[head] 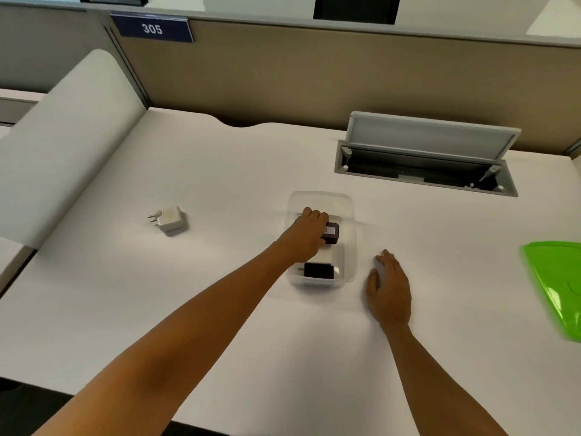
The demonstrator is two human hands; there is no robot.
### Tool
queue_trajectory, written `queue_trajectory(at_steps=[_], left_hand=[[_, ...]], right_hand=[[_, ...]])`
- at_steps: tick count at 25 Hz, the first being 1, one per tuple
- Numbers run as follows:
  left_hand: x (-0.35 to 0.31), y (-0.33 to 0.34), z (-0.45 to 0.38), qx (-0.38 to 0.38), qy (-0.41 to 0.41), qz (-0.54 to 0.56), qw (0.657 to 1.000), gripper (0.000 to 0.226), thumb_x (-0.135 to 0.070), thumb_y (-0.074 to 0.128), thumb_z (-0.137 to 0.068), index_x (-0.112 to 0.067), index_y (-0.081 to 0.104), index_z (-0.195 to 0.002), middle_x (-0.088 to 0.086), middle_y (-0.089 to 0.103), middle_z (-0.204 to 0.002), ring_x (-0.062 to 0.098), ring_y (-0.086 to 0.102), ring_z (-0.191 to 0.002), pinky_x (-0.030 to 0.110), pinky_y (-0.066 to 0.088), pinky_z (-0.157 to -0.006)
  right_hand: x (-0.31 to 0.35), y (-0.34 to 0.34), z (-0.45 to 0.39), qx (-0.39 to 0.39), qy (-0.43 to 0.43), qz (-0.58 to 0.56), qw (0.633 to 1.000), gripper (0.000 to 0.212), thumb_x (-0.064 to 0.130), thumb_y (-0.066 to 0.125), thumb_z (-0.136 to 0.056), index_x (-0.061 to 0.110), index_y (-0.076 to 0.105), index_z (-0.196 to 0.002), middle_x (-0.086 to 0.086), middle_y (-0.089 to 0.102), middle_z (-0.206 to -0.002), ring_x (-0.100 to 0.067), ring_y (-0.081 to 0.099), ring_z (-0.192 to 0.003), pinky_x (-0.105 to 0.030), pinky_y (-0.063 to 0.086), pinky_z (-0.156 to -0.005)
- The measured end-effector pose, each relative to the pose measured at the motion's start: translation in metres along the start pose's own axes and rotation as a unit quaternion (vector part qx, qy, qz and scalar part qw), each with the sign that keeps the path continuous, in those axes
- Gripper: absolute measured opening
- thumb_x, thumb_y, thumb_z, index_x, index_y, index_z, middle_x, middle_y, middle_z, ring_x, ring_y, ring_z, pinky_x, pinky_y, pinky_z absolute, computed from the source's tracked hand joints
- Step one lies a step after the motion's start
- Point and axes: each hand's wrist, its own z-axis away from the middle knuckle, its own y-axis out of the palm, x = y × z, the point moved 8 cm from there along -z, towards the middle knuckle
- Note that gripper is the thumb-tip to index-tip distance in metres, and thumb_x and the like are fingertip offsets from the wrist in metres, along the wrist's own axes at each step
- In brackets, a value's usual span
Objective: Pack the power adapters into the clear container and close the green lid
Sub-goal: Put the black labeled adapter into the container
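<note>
The clear container [349,212] stands open in the middle of the white desk. My left hand [306,236] reaches into it and is shut on a black adapter [331,232] with a white label. A second black adapter [318,270] lies at the container's near end. My right hand [388,289] rests flat on the desk just right of the container, fingers together, holding nothing. A white adapter [168,218] with two round pins lies on the desk well to the left. The green lid [558,287] lies at the right edge of the view.
An open cable hatch [424,158] with its flap raised sits in the desk behind and right of the container. A tan partition [314,73] with a "305" sign [152,28] runs along the back. A white divider panel [63,146] stands at the left.
</note>
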Motion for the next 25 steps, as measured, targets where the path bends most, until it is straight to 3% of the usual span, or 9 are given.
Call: queue_trajectory(at_steps=[7, 12, 14, 16, 18, 20, 22, 25], left_hand=[[0.01, 0.026, -0.012, 0.063, -0.034, -0.004, 0.997, 0.049, 0.007, 0.055, -0.086, -0.001, 0.042, -0.132, 0.018, 0.045, -0.135, 0.031, 0.037, -0.126, 0.035, 0.038, -0.103], [0.007, 0.018, -0.006, 0.045, -0.002, -0.016, 0.999, 0.039, -0.004, 0.051, -0.091, -0.004, 0.051, -0.13, 0.014, 0.053, -0.132, 0.029, 0.042, -0.124, 0.036, 0.04, -0.105], [0.008, -0.001, 0.004, -0.038, -0.003, 0.056, 0.998, 0.033, -0.008, 0.052, -0.094, -0.008, 0.057, -0.126, 0.01, 0.057, -0.13, 0.026, 0.046, -0.123, 0.036, 0.042, -0.103], [0.022, -0.033, 0.025, -0.218, -0.022, 0.109, 0.97, 0.024, -0.01, 0.055, -0.092, -0.011, 0.062, -0.114, 0.007, 0.061, -0.116, 0.023, 0.053, -0.108, 0.034, 0.047, -0.091], [0.05, -0.056, 0.055, -0.37, -0.065, 0.099, 0.921, 0.017, -0.012, 0.054, -0.091, -0.011, 0.061, -0.105, 0.006, 0.059, -0.104, 0.021, 0.053, -0.094, 0.031, 0.044, -0.08], [0.097, -0.061, 0.079, -0.417, -0.144, 0.102, 0.892, 0.015, -0.016, 0.051, -0.094, -0.012, 0.059, -0.105, 0.006, 0.058, -0.105, 0.023, 0.054, -0.093, 0.034, 0.042, -0.079], [0.151, -0.054, 0.098, -0.387, -0.247, 0.09, 0.884, 0.021, -0.021, 0.049, -0.096, -0.008, 0.056, -0.111, 0.009, 0.058, -0.113, 0.029, 0.055, -0.101, 0.039, 0.042, -0.084], [0.225, -0.042, 0.124, -0.259, -0.395, -0.007, 0.881, 0.041, -0.015, 0.054, -0.088, 0.0, 0.047, -0.126, 0.018, 0.051, -0.127, 0.038, 0.049, -0.116, 0.049, 0.042, -0.093]], right_hand=[[-0.002, -0.001, -0.001, 0.001, 0.013, -0.009, 1.0, 0.041, 0.019, 0.056, -0.096, 0.007, 0.055, -0.135, -0.007, 0.051, -0.148, -0.025, 0.046, -0.139, -0.04, 0.04, -0.114], [-0.002, 0.001, -0.001, -0.002, 0.013, -0.001, 1.0, 0.041, 0.02, 0.056, -0.095, 0.008, 0.055, -0.135, -0.007, 0.052, -0.147, -0.026, 0.047, -0.138, -0.041, 0.04, -0.114], [-0.002, 0.001, -0.001, -0.005, 0.008, -0.002, 1.0, 0.041, 0.018, 0.056, -0.095, 0.007, 0.055, -0.134, -0.008, 0.054, -0.145, -0.027, 0.049, -0.136, -0.042, 0.042, -0.112], [-0.002, 0.001, -0.001, -0.006, 0.005, -0.003, 1.0, 0.04, 0.018, 0.056, -0.095, 0.007, 0.055, -0.133, -0.009, 0.055, -0.143, -0.028, 0.051, -0.134, -0.045, 0.043, -0.11], [-0.001, 0.001, -0.001, -0.005, 0.006, -0.004, 1.0, 0.04, 0.018, 0.056, -0.095, 0.007, 0.054, -0.133, -0.008, 0.054, -0.144, -0.028, 0.051, -0.134, -0.046, 0.044, -0.11], [-0.002, 0.001, -0.001, -0.004, 0.009, -0.002, 1.0, 0.039, 0.018, 0.055, -0.095, 0.008, 0.054, -0.133, -0.007, 0.053, -0.145, -0.027, 0.05, -0.134, -0.046, 0.043, -0.11], [-0.002, 0.002, -0.001, -0.002, 0.006, 0.003, 1.0, 0.039, 0.019, 0.055, -0.095, 0.008, 0.055, -0.133, -0.007, 0.052, -0.146, -0.027, 0.05, -0.135, -0.045, 0.042, -0.111], [-0.004, 0.004, -0.002, 0.0, 0.006, 0.005, 1.0, 0.039, 0.02, 0.054, -0.096, 0.008, 0.054, -0.133, -0.007, 0.052, -0.146, -0.027, 0.05, -0.134, -0.045, 0.042, -0.111]])
